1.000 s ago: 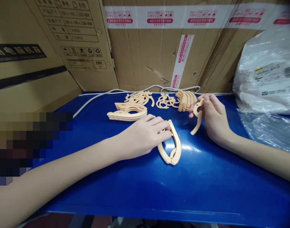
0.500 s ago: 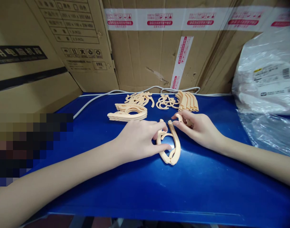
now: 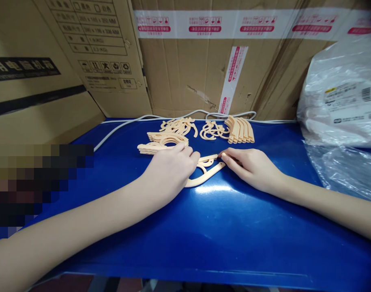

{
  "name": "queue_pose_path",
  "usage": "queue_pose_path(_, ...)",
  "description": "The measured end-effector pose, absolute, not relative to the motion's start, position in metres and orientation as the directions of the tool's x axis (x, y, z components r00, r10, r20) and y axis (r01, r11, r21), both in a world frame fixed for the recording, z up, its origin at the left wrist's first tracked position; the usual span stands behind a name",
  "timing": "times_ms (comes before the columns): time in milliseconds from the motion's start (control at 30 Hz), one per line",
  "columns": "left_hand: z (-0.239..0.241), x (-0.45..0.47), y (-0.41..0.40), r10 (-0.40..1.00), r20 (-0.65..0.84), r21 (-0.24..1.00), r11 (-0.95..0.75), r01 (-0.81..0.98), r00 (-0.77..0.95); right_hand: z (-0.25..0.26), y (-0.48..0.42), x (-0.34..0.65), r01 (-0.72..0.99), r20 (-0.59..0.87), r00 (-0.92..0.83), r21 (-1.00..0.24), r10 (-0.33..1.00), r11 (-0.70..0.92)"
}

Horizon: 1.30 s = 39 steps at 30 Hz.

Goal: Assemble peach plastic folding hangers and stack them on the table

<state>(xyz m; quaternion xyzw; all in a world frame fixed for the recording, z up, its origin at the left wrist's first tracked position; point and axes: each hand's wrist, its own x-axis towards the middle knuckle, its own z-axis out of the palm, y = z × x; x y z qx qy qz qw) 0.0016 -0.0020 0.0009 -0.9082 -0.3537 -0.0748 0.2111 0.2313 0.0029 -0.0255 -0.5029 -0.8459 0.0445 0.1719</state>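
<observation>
a peach plastic hanger [image 3: 205, 175] is laid flat on the blue table [image 3: 234, 235], between the two hands. its left end is covered by the curled left hand [image 3: 170, 172]; whether it is gripped cannot be told. its right tip is pinched by the nearly closed right hand [image 3: 252, 166]. stacked hanger parts [image 3: 164, 144] are seen just behind.
</observation>
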Motion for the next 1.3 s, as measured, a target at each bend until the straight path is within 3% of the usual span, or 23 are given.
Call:
queue_pose_path(133,-0.001,0.001,0.000,0.597,0.303,-0.332,-0.665,0.669,0.743,-0.026,0.003,0.231,0.846,0.230,-0.424,-0.245,0.876,0.473)
queue_pose_path(333,-0.001,0.002,0.003,0.611,0.212,-0.415,-0.650,0.636,0.763,-0.025,0.002,0.232,0.825,0.243,-0.463,-0.233,0.852,0.515)
queue_pose_path(567,-0.001,0.003,0.004,0.614,0.250,-0.452,-0.609,0.651,0.748,-0.025,-0.001,0.234,0.682,0.266,-0.599,-0.323,0.755,0.656)
queue_pose_path(800,0.000,0.000,0.005,0.589,0.259,-0.446,-0.631,0.635,0.766,-0.023,0.000,0.232,0.663,0.377,-0.533,-0.371,0.758,0.651)
queue_pose_path(900,-0.001,0.002,0.005,0.570,0.297,-0.370,-0.671,0.643,0.766,-0.023,0.001,0.233,0.704,0.422,-0.471,-0.350,0.775,0.618)
queue_pose_path(1067,-0.007,0.008,-0.001,0.513,0.349,-0.068,-0.821,0.567,0.784,-0.025,0.002,0.234,0.735,0.407,-0.417,-0.374,0.812,0.565)
queue_pose_path(1300,-0.018,0.008,0.000,0.480,0.288,0.054,-0.872,0.487,0.828,-0.026,0.001,0.231,0.775,0.412,-0.346,-0.381,0.843,0.504)
